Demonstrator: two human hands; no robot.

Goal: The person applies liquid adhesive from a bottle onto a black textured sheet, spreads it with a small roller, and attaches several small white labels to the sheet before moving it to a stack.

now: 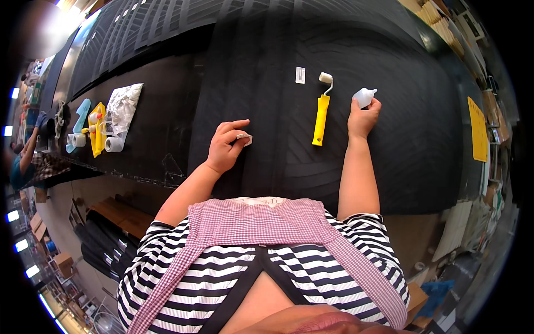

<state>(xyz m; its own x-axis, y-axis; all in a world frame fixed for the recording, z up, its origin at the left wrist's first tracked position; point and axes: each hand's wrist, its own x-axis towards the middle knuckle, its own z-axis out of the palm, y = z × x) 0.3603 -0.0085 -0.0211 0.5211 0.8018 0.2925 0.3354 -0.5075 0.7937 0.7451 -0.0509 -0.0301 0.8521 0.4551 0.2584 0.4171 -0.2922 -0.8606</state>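
My left hand [223, 150] is closed on a small white label [245, 137], pinched between its fingers just above the black sheet [267, 161]. Further right, my right hand [364, 118] grips a small translucent squeeze bottle [363, 98], whose narrow nozzle points up and to the right. Between the two hands, nearer the right one, a small paint roller [321, 119] with a yellow handle and a white head lies on the sheet. A white printed label [300, 75] is flat on the sheet, left of the roller's head.
On the table's left lie a clear plastic bag [123, 103], a yellow item [98, 131], a light-blue item [82, 114] and white rolls [114, 145]. Ridged black sheets [161, 28] cover the far side. A yellow card [477, 129] hangs at the right edge. Another person [28, 167] stands far left.
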